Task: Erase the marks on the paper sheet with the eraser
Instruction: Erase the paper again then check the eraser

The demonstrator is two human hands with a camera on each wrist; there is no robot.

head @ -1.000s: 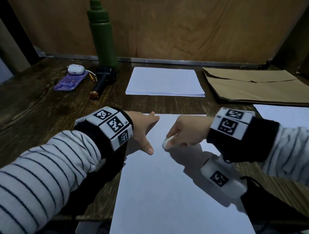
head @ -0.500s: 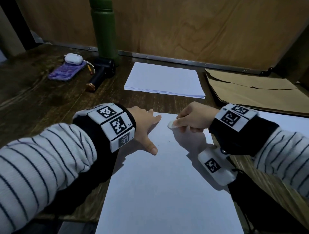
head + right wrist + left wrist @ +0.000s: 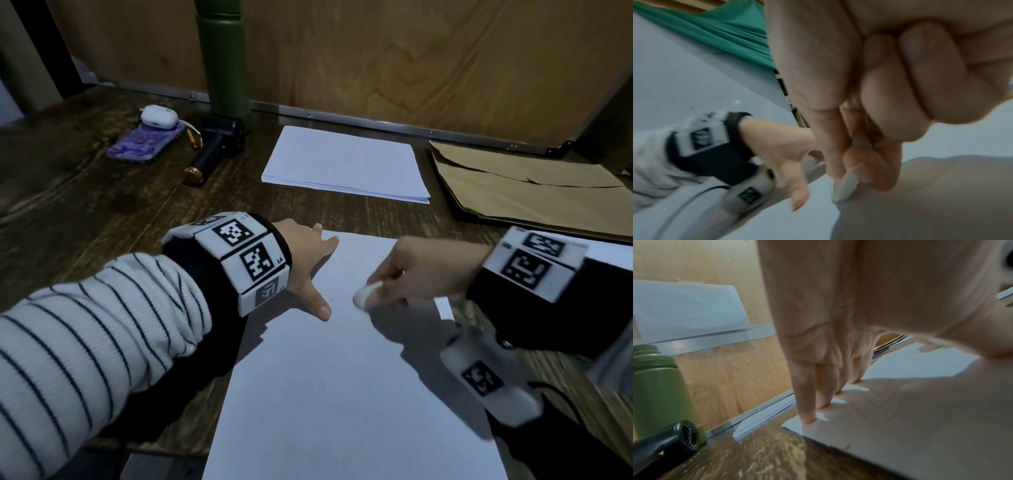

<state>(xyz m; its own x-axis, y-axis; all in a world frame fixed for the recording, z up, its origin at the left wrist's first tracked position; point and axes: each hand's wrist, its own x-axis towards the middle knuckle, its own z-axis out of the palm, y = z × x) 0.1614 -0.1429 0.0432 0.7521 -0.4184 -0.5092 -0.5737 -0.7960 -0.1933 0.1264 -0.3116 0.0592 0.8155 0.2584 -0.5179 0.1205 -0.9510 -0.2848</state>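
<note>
Right hand, head view: the right hand (image 3: pixel 407 270) has its fingers curled round a small white oval eraser (image 3: pixel 363 297) and pinches it near the tip, probably so that it can press hard in one spot.
Eraser, head view: its free end touches the white paper sheet (image 3: pixel 342 377), in the upper part of the sheet, just beside the left thumb.
Left hand, head view: the left hand (image 3: pixel 308 263) lies flat with the fingers spread on the sheet's far-left corner; I judge that it keeps the sheet from sliding on the dark wooden worktop (image 3: pixel 85 205).
Marks, left wrist view: the straight fingers (image 3: pixel 805 402) press the corner down; faint pencil zigzag lines (image 3: pixel 877 399) remain beside them.
Grip, right wrist view: thumb and fingertips (image 3: pixel 835 162) hold the eraser (image 3: pixel 842 190), its end down on the paper.
</note>
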